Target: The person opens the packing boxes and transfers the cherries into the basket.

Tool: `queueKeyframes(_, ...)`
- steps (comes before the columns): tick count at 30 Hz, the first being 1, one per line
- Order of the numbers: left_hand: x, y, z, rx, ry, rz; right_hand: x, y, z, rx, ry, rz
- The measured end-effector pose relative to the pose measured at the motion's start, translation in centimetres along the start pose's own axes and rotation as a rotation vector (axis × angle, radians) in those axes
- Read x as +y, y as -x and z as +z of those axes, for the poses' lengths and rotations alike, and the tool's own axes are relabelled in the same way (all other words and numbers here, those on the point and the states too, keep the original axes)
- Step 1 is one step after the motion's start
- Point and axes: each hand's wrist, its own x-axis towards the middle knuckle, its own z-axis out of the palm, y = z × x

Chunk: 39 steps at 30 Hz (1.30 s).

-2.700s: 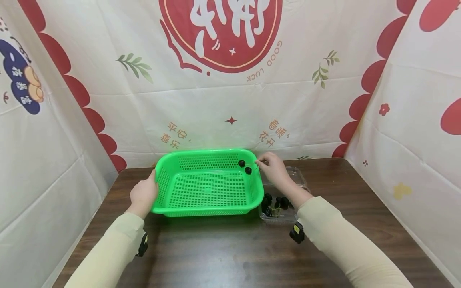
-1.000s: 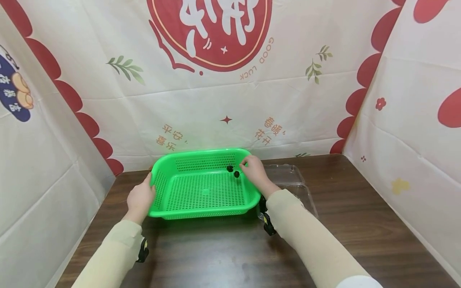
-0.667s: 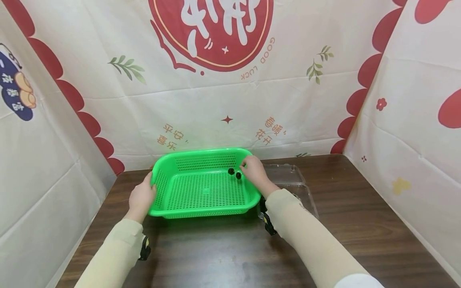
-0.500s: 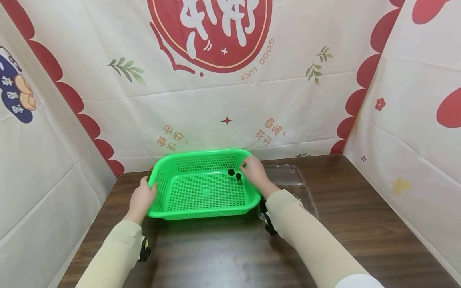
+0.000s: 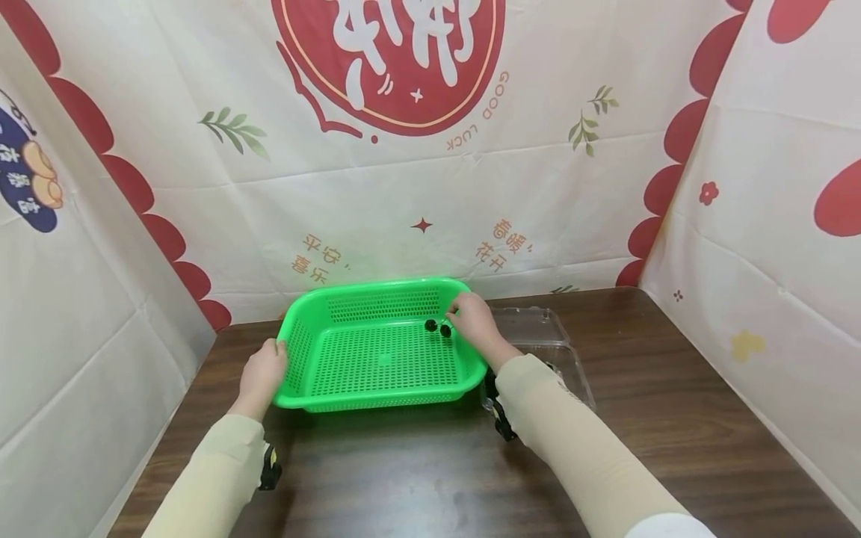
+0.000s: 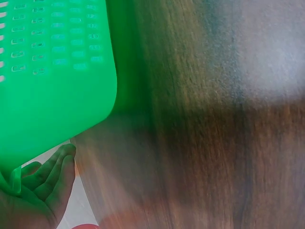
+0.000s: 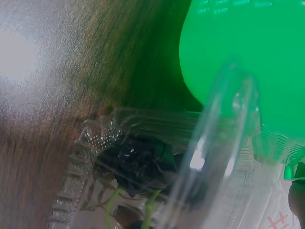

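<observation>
A green perforated plastic basket [image 5: 380, 400] stands at the back of the table. My left hand [image 5: 261, 372] holds its left rim, thumb over the edge; in the left wrist view the fingers [image 6: 61, 169] lie outside the wall. Over the basket's right end, my right hand [image 5: 474, 323] pinches the thin stems of two dark cherries [image 5: 445, 331], which hang low inside near the mesh floor. Right of the basket, partly under the right forearm, is a clear plastic box [image 5: 575, 377]. More dark cherries [image 7: 138, 162] with green stems lie in it.
The box's clear lid [image 5: 528, 325] is folded back behind it. Brown wooden table [image 5: 377, 478] spreads out in front of the basket. Printed white cloth [image 5: 377, 202] walls the back and both sides.
My right hand has moved left, in over the basket's right end, and the cherries have sunk closer to its floor. My left hand has slid a little nearer along the rim.
</observation>
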Motion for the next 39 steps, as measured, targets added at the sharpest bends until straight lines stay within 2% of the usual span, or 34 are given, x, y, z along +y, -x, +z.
queueKeyframes(9,0.09,0.05,0.02,-0.020,0.005,-0.006,0.03,0.09,-0.11,0.006,0.053,-0.039)
queueKeyframes(16,0.01,0.13,0.06,-0.018,-0.015,-0.015,-0.09,0.40,-0.08,-0.029,0.067,-0.054)
queueKeyframes(20,0.11,0.12,0.07,-0.013,-0.015,-0.011,0.04,0.48,-0.10,-0.004,0.079,-0.087)
queueKeyframes(39,0.14,0.02,-0.03,-0.018,-0.003,-0.008,-0.17,0.36,-0.27,-0.067,0.134,-0.069)
